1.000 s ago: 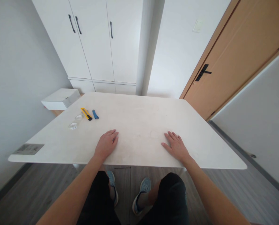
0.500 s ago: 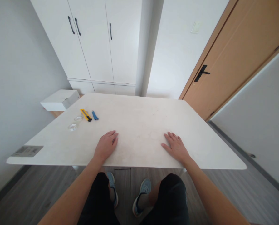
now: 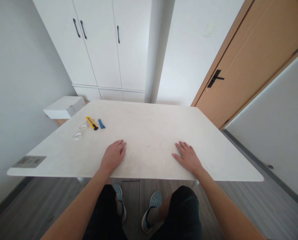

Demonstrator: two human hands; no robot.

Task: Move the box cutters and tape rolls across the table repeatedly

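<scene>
Table [image 3: 144, 123] stands before the person. Left hand [image 3: 113, 154] rests on it, fingers together, slightly bent; right hand [image 3: 188, 156] rests palm-down, fingers slightly spread, thumb apart. Yellow cutter [image 3: 91, 123], blue tool [image 3: 101, 123] and two clear rings [image 3: 77, 138] lie on table, beyond left hand and leftward.

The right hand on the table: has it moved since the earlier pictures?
No. Judged against the near edge of the white table, the right hand rests in the same spot, palm down, without visible shift.
</scene>
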